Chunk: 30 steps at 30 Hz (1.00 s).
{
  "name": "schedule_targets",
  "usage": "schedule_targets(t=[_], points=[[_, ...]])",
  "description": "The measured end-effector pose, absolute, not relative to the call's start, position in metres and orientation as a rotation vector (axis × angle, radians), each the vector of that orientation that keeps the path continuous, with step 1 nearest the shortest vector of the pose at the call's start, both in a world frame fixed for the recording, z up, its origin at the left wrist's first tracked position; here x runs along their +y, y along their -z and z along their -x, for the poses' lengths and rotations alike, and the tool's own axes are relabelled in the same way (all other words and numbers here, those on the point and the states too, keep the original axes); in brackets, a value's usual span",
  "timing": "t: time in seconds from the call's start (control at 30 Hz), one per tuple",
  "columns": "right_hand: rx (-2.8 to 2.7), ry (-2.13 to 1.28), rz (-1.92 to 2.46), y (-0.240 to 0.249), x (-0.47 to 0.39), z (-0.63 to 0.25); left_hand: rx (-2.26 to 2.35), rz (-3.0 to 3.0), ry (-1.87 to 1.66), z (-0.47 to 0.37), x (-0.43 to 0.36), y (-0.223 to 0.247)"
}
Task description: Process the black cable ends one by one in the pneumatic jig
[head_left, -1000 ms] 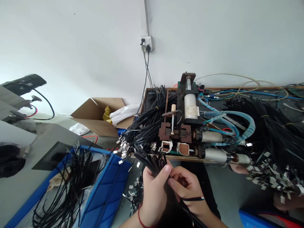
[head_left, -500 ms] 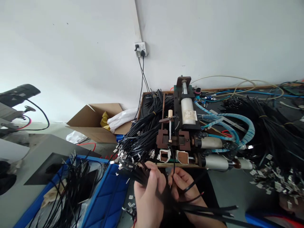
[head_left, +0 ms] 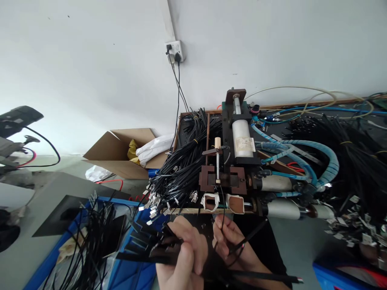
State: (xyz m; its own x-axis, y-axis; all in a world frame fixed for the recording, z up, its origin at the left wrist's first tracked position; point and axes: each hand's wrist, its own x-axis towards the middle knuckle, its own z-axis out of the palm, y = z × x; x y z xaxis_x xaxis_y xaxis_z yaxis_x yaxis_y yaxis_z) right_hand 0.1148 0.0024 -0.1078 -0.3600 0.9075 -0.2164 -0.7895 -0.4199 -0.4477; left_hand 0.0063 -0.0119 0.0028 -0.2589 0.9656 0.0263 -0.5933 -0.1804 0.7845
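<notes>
My left hand (head_left: 183, 253) is closed around a bundle of black cables (head_left: 142, 241), whose ends fan out to the left. To its right, my right hand (head_left: 231, 239) pinches a thin black cable (head_left: 223, 201) between thumb and fingers. That strand runs up toward the brown clamp block (head_left: 208, 179) of a pneumatic fixture, passing between two tape-edged pads. More black cable lengths (head_left: 266, 276) cross below the right hand, one with a reddish-white stripped tip. Shadow hides where the cables meet between my hands.
The fixture's white cylinder (head_left: 242, 139) and blue air hoses (head_left: 326, 157) stand behind and right of my hands. Tied black cables with metal ends (head_left: 178, 169) lie left of it, another pile (head_left: 359, 161) at right. A blue bin (head_left: 133, 270) and a cardboard box (head_left: 105, 155) are at left.
My left hand has shifted left and slightly down, and its cable ends now spread out lower. My right hand stays near the same spot, still pinching. The camera view has shifted slightly.
</notes>
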Motion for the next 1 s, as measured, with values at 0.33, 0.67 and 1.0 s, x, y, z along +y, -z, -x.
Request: schedule_targets(t=[0.33, 0.67, 1.0], points=[[-0.281, -2.011, 0.503, 0.105, 0.011, -0.112, 0.821, -0.705, -1.677, 0.0, -0.007, 0.001], [-0.319, -2.005, 0.652, 0.088, 0.011, -0.115, 0.802, -0.704, -1.691, 0.002, -0.011, 0.003], [-0.267, -2.033, 0.607, 0.096, 0.012, -0.114, 0.814, -0.706, -1.7, 0.001, -0.007, 0.006]])
